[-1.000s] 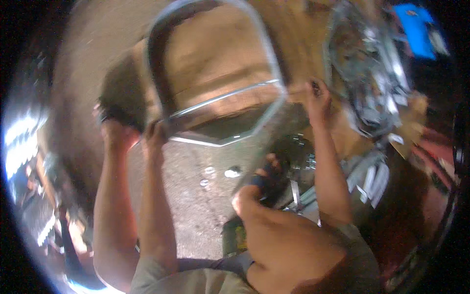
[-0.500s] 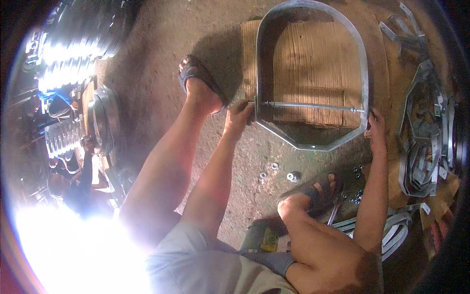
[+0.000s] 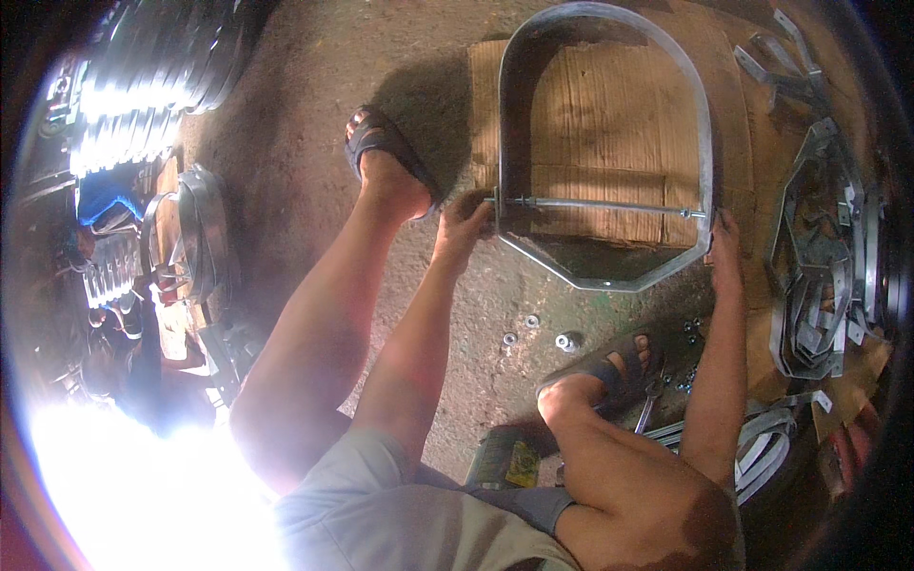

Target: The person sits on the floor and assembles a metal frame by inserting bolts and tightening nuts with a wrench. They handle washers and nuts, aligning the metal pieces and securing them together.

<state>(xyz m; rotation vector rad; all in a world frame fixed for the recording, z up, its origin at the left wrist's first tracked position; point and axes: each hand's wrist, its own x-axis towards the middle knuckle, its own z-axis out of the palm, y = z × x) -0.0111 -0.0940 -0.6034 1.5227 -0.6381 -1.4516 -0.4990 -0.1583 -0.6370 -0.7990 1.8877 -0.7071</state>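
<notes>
left hand stretches out, curled closed on the arched metal frame at left. right hand, also outstretched, touches the opposite side, its grip hard to make out.

The head-worn fisheye (left of two) looks down at the hands.

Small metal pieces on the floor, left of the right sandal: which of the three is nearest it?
The rightmost piece, close to the right sandal; it also looks bulkier. The upper piece and leftmost piece lie farther left.
</notes>
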